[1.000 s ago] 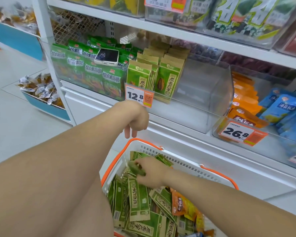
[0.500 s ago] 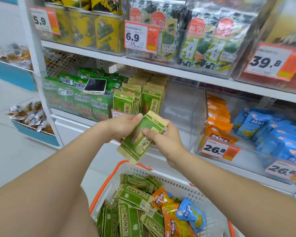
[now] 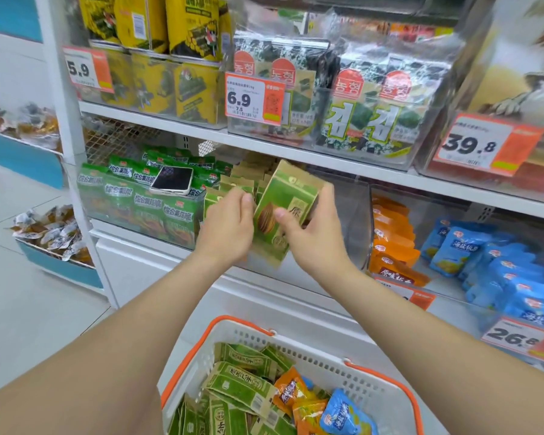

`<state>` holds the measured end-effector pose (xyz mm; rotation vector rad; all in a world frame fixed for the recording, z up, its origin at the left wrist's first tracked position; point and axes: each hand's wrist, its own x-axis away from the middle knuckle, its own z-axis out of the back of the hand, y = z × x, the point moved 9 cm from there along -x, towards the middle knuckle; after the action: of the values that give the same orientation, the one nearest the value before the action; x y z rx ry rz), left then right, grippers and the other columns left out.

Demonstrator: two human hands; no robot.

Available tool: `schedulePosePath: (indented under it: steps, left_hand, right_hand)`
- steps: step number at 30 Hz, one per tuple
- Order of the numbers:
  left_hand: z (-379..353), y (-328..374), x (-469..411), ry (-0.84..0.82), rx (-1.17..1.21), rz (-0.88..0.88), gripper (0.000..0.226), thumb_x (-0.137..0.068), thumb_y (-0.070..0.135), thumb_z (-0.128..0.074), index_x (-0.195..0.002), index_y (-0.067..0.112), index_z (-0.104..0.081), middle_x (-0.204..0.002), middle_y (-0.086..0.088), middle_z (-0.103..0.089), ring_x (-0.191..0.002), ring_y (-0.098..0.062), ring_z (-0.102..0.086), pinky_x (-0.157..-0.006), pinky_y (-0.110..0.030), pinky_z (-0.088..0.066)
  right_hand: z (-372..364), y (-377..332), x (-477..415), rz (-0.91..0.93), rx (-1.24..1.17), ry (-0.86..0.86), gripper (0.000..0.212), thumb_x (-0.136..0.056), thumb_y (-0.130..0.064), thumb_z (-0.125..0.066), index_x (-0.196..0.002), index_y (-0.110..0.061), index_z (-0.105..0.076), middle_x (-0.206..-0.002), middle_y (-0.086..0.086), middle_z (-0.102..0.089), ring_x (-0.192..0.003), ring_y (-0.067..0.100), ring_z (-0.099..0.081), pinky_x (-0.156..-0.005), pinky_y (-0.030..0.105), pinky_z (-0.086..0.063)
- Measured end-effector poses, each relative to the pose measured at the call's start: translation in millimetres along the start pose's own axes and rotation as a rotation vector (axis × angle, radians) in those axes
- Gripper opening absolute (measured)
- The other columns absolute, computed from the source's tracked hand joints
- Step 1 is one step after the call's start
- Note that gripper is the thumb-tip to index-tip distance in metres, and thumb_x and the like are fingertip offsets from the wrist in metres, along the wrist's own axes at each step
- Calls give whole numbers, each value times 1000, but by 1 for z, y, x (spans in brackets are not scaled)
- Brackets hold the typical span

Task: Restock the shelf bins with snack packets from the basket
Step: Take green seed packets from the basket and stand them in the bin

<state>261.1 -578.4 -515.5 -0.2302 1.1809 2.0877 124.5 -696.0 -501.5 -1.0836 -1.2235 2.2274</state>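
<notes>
A green and tan seed packet point(image 3: 281, 211) is upright in front of the clear middle shelf bin point(image 3: 349, 221). My right hand point(image 3: 308, 237) grips it, thumb on its face and fingers behind. My left hand point(image 3: 228, 227) is beside it on the left, fingers resting against the standing row of matching packets point(image 3: 233, 183) in the bin. Below, a white basket with orange handles point(image 3: 368, 390) holds several green packets point(image 3: 242, 381), some orange ones point(image 3: 296, 400) and a blue one point(image 3: 343, 416).
A phone point(image 3: 171, 180) lies on green packets point(image 3: 132, 199) in the left bin. Orange packets point(image 3: 390, 240) and blue packets point(image 3: 490, 262) fill the bins to the right. Seaweed packs point(image 3: 352, 98) line the shelf above. Price tags hang on bin fronts.
Both hands rose from the basket to the shelf. The packet, first picked from the basket, then held by both hands, is now upright at the bin in my right hand alone.
</notes>
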Motion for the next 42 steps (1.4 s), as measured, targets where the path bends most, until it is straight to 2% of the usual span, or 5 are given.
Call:
schedulePosePath:
  steps: [2, 13, 29, 36, 42]
  left_hand:
    - [8, -11, -5, 74, -10, 21, 9, -102, 15, -49, -101, 20, -56, -101, -1, -62, -95, -25, -57, -81, -43, -45]
    - [-1, -33, -7, 86, -333, 142, 89, -70, 26, -87, -142, 23, -36, -151, -12, -26, -138, -38, -30, -111, -54, -34]
    - [5, -9, -12, 212, -308, 28, 47, -70, 18, -79, -106, 29, -51, -120, 3, -38, -117, -25, -32, -91, -37, -24]
    - [-16, -7, -6, -164, -149, -56, 24, -75, 29, -73, -62, 21, -56, -58, 9, -60, -66, -15, -61, -65, -35, -55]
    - [-71, -59, 64, -1095, -493, 195, 27, -92, 37, -70, -92, 11, -72, -73, -2, -76, -57, -17, -66, -60, -30, -61]
  right_hand:
    - [10, -9, -7, 87, 55, 81, 36, -98, -16, -67, -125, -21, -43, -98, -21, -68, -86, -8, -62, -73, 4, -42]
    - [-31, 67, -39, -102, 359, -50, 26, -99, -14, -65, -122, -23, -59, -92, 3, -65, -103, 31, -51, -71, 31, -22]
    - [-35, 79, -47, -238, 410, -26, 47, -86, -33, -82, -115, -19, -48, -95, 4, -66, -91, 21, -56, -70, 36, -43]
    - [-24, 32, -34, 86, 552, -65, 10, -76, -22, -56, -75, -24, -46, -72, 0, -60, -71, 27, -57, -57, 37, -48]
    - [-73, 30, 22, 493, 841, -646, 17, -71, -29, -55, -62, -21, -42, -55, 2, -48, -53, 31, -48, -49, 36, -47]
